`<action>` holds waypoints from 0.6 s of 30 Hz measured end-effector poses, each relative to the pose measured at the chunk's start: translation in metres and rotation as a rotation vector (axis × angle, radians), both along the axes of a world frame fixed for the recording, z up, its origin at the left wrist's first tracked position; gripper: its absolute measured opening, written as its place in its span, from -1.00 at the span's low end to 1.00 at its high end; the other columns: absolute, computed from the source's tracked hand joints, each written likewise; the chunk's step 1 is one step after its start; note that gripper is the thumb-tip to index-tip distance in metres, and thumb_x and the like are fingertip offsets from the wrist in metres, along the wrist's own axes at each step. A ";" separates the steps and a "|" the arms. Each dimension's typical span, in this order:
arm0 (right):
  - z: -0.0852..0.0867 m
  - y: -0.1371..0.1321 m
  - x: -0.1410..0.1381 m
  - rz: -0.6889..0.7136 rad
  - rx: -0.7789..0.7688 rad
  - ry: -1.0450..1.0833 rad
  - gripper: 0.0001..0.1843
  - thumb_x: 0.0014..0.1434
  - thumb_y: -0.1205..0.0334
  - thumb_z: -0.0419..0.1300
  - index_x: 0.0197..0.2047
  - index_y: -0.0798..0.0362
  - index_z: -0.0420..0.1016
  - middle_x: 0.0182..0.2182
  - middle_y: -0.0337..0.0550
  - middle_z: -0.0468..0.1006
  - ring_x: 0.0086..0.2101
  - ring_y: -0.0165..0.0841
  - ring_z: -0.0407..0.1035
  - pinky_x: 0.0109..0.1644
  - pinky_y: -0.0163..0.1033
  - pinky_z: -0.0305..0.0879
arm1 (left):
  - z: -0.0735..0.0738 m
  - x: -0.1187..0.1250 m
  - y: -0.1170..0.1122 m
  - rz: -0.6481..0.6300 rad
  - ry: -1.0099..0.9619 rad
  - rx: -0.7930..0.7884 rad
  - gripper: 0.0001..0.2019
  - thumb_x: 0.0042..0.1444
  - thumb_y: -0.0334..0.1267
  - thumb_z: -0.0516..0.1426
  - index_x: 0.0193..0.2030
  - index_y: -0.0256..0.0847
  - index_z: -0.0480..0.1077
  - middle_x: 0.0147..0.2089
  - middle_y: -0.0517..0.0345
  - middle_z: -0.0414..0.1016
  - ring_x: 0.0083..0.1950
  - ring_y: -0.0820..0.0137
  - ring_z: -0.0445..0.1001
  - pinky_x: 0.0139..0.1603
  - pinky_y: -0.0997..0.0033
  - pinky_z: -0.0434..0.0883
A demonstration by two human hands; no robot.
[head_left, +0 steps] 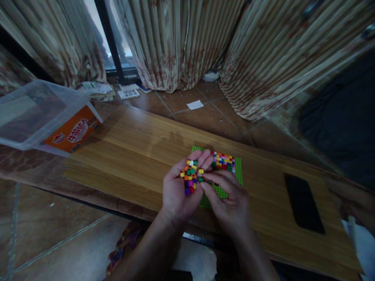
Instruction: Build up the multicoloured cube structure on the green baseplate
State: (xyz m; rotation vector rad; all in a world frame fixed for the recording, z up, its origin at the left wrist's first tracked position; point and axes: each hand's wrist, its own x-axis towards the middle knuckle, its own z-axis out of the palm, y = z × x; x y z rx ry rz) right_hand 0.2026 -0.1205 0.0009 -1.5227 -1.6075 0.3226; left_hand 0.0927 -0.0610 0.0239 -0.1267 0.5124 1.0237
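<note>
My left hand [178, 191] is cupped palm up and holds a heap of small toy bricks [189, 175] in yellow, orange, green, purple, red and white. Close beside it, my right hand [231, 195] pinches with thumb and forefinger at a small green brick [200, 179] by the heap's right edge. Under and behind both hands lies a green studded baseplate [238, 171]. Its far part carries rows of multicoloured bricks [224, 160]; the hands cover much of the rest.
The wooden table [123, 144] bears a clear plastic bin [58, 117] with an orange label at the left. A black phone-like slab [304, 203] lies at the right. Beyond the table are striped curtains [175, 43], books [129, 93] and a white paper [195, 104] on the tiled floor.
</note>
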 end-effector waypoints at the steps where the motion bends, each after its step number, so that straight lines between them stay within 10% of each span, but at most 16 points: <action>1: -0.001 0.000 -0.001 -0.003 -0.015 0.011 -0.85 0.22 0.28 0.26 -0.13 -0.08 0.57 -0.18 -0.21 0.57 -0.14 -0.37 0.46 -0.04 -0.23 0.40 | 0.000 0.001 0.000 -0.002 -0.001 0.001 -0.72 0.22 -0.32 0.00 -0.21 -0.38 0.53 -0.04 -0.18 0.61 0.12 0.19 0.53 0.30 0.19 0.32; 7: -0.002 0.000 0.001 -0.014 0.032 -0.010 -0.89 0.25 0.29 0.22 -0.17 -0.05 0.56 -0.22 -0.22 0.56 -0.17 -0.39 0.46 -0.07 -0.26 0.39 | 0.000 0.002 0.000 0.008 0.007 -0.027 -0.73 0.21 -0.32 0.01 -0.23 -0.37 0.53 -0.07 -0.16 0.62 0.08 0.21 0.56 0.27 0.21 0.34; 13: 0.004 -0.001 0.045 -0.309 0.112 -0.018 -0.93 0.19 0.18 0.30 -0.31 -0.03 0.58 -0.35 -0.25 0.57 -0.30 -0.37 0.47 -0.22 -0.25 0.39 | -0.001 -0.001 0.002 0.020 0.029 -0.077 -0.75 0.20 -0.30 0.04 -0.23 -0.35 0.54 -0.11 -0.11 0.64 0.00 0.26 0.59 0.21 0.23 0.40; 18: 0.002 -0.002 0.061 -0.216 -0.031 -0.068 -0.86 0.20 0.11 0.27 -0.28 -0.03 0.60 -0.32 -0.21 0.59 -0.33 -0.35 0.48 -0.23 -0.22 0.40 | -0.002 -0.002 0.003 0.030 0.056 -0.077 -0.77 0.19 -0.31 0.05 -0.25 -0.32 0.54 -0.11 -0.10 0.64 0.01 0.24 0.59 0.19 0.21 0.41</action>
